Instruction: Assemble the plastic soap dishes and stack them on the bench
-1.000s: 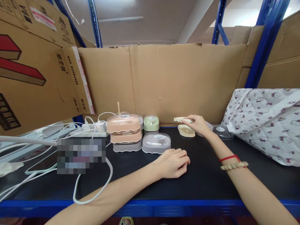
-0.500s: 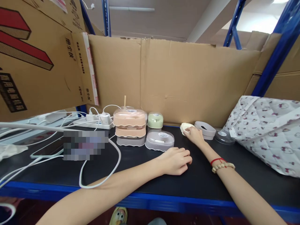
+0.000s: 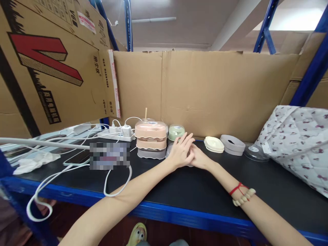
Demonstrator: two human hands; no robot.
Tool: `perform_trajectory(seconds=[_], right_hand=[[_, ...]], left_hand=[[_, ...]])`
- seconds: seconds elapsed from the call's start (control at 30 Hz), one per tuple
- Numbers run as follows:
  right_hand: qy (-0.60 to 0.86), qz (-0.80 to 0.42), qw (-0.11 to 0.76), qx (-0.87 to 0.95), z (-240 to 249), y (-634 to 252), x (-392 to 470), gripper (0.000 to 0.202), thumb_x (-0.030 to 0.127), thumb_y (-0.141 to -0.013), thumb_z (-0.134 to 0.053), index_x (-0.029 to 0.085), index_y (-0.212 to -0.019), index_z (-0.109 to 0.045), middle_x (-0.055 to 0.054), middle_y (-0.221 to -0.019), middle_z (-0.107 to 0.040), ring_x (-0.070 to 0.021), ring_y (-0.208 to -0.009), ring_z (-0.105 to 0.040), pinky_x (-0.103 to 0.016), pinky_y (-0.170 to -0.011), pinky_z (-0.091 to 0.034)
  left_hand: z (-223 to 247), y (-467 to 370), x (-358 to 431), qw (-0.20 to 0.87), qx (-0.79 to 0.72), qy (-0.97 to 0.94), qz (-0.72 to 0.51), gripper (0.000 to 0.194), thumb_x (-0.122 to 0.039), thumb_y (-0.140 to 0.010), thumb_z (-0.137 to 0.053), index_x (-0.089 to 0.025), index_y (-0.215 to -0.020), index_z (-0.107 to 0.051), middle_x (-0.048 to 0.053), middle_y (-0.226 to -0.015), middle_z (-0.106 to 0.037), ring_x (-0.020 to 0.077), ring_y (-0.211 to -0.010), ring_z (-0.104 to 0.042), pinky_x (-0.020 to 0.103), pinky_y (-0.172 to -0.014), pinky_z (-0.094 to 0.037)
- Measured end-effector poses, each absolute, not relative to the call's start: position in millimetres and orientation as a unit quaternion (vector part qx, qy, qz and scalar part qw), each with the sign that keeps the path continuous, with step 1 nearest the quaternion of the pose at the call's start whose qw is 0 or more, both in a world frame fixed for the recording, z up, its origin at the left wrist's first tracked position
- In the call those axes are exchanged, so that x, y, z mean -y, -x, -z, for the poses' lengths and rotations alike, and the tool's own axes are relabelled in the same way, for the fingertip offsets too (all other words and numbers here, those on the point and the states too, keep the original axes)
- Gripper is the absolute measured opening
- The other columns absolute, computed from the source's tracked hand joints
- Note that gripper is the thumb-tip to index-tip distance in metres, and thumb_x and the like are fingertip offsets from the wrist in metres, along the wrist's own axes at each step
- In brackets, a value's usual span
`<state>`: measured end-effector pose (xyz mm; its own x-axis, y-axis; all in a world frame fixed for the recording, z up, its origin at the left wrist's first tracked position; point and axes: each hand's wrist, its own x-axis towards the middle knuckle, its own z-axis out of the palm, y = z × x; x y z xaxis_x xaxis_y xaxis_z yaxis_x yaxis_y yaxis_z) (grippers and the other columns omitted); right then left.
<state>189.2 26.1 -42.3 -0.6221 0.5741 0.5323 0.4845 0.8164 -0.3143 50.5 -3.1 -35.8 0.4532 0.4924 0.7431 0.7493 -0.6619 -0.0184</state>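
My left hand (image 3: 180, 152) is over the grey soap box (image 3: 168, 149) with a clear lid, its fingers stretched out toward the right. Close against it, my right hand (image 3: 200, 157) is at the box's right side; its fingertips are hidden behind my left hand. Most of the box is covered by both hands, so a grip on it cannot be made out. Just left stands a stack of peach soap boxes (image 3: 150, 131) on a grey scalloped base (image 3: 151, 153). A green box (image 3: 176, 131) with a clear lid stands behind my hands.
To the right lie stacked cream trays (image 3: 214, 144), grey oval trays (image 3: 232, 145) and a clear lid (image 3: 256, 152). A patterned quilted bag (image 3: 297, 136) fills the right end. White cables (image 3: 118, 195), a power strip (image 3: 116, 136) and a phone (image 3: 78, 157) lie left. Cardboard (image 3: 205, 89) walls the back.
My right hand has left the cream trays and moved left to the grey soap box. My left hand has risen over that box, its curled fingers now stretched out. The view has shifted slightly.
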Motion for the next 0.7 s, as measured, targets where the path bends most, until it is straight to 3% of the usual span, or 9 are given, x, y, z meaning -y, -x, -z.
perform_trajectory(seconds=[0.23, 0.4, 0.57, 0.7], right_hand=[[0.303, -0.122, 0.335, 0.884, 41.6, -203.1, -34.9, 0.049, 0.030, -0.058, -0.075, 0.022, -0.105, -0.065, -0.009, -0.114, -0.061, -0.0266, -0.107, -0.057, -0.045, -0.095, -0.044], [0.345, -0.136, 0.420, 0.829, 35.4, -216.1, -39.1, 0.050, 0.038, -0.063, -0.072, 0.023, -0.110, -0.063, -0.009, -0.109, -0.061, -0.0232, -0.102, -0.059, -0.040, -0.087, -0.049], [0.421, 0.057, 0.560, 0.711, 20.1, -243.6, -47.9, 0.051, 0.048, -0.063, -0.071, 0.026, -0.108, -0.063, -0.009, -0.113, -0.052, -0.0266, -0.110, -0.052, -0.045, -0.093, -0.044], [0.556, 0.181, 0.582, 0.566, 11.8, -288.8, -51.6, 0.047, 0.050, -0.068, -0.065, 0.027, -0.109, -0.062, -0.012, -0.120, -0.046, -0.0334, -0.111, -0.046, -0.056, -0.090, -0.039]], left_hand=[[40.8, -49.3, 0.6, 0.150, 0.408, 0.828, 0.353, 0.041, -0.028, -0.083, -0.037, -0.012, -0.120, -0.049, 0.016, -0.136, -0.048, 0.0274, -0.130, -0.037, 0.043, -0.102, -0.032], [43.7, -48.1, 1.1, 0.175, 0.386, 0.797, 0.431, 0.042, -0.027, -0.086, -0.034, -0.012, -0.125, -0.041, 0.019, -0.139, -0.041, 0.0260, -0.131, -0.035, 0.044, -0.101, -0.032], [47.1, -61.1, 15.8, 0.203, 0.336, 0.806, 0.443, 0.039, -0.024, -0.086, -0.036, -0.011, -0.122, -0.043, 0.022, -0.136, -0.043, 0.0276, -0.131, -0.036, 0.044, -0.100, -0.033], [49.3, -71.6, 24.7, 0.192, 0.307, 0.862, 0.354, 0.034, -0.022, -0.082, -0.039, -0.016, -0.113, -0.052, 0.016, -0.134, -0.049, 0.0283, -0.130, -0.037, 0.044, -0.100, -0.035]])
